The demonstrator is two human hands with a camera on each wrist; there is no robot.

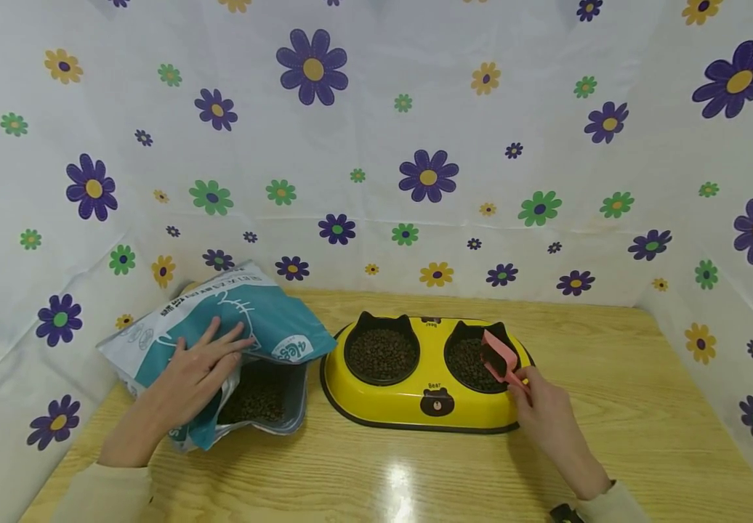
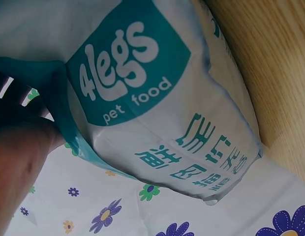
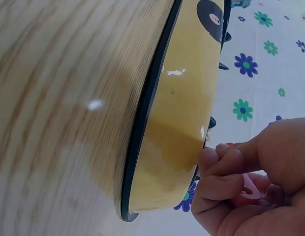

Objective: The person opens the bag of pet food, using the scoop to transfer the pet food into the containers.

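Observation:
My left hand [image 1: 196, 378] rests on a teal-and-white pet food bag [image 1: 291, 309], fingers stretched over the upper flap by its open mouth. Brown kibble [image 1: 255, 399] shows inside. In the left wrist view, the printed side of the bag [image 2: 157, 113] fills the middle, with the hand [image 2: 24, 147] at its edge. My right hand [image 1: 546, 407] grips the handle of a small pink scoop [image 1: 501, 356], which tilts over the right bowl [image 1: 468, 356]; some kibble shows in the scoop. In the right wrist view, the curled fingers of the right hand [image 3: 246, 187] partly hide the handle.
A yellow double feeder [image 1: 396, 407] with a bear print stands mid-table. Its left black cat-eared bowl [image 1: 366, 319] also holds kibble. Flower-print cloth [image 1: 376, 131] hangs behind and at both sides of the wooden table [image 1: 324, 479].

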